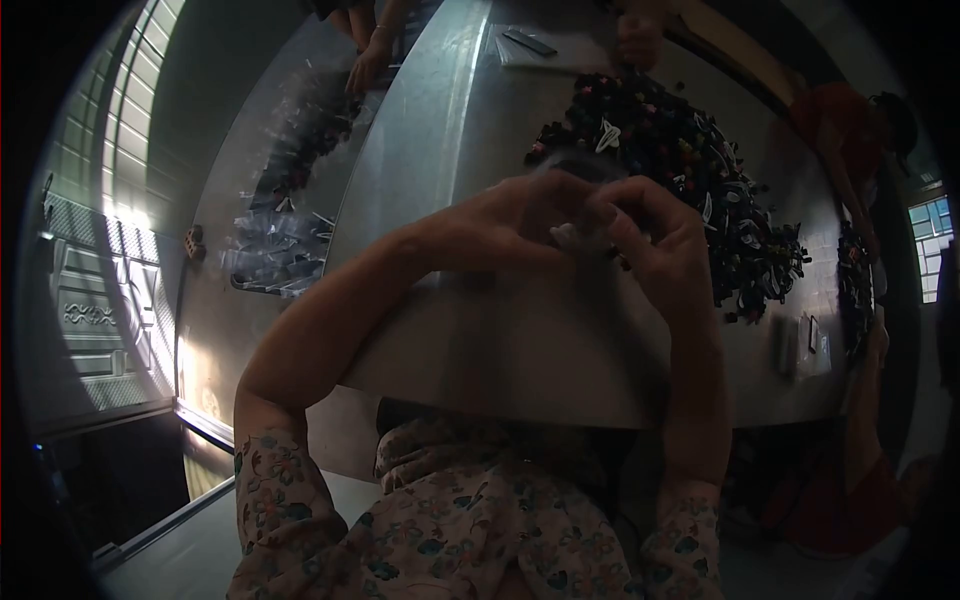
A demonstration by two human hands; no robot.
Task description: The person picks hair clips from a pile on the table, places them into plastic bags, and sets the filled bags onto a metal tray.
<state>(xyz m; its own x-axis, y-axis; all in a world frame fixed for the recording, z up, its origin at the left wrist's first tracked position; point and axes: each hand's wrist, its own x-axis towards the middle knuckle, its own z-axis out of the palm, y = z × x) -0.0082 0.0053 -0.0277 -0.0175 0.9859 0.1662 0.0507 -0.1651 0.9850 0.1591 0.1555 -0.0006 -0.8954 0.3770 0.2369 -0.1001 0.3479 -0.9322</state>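
Over the near side of the metal table (470, 350), my two hands are close together in front of me. My left hand (495, 225) is closed around what looks like a small clear plastic bag (568, 190), which is blurred. Facing it, my right hand (655, 235) is bent, with thumb and fingers pinched at the bag's right side. A small whitish bit (566, 236) shows between the hands; I cannot tell what it is. Just beyond my hands lies a large pile of small dark hair clips (680, 150), with a pale snap clip (608, 135) on top.
Clear plastic packets (280, 250) and dark pieces cover the left table, where another person's hand (370, 65) reaches in. Another hand (640, 40) is beyond the pile. A flat packet (525, 45) lies at the back, another packet (808, 348) at right. A person in red (845, 120) sits right.
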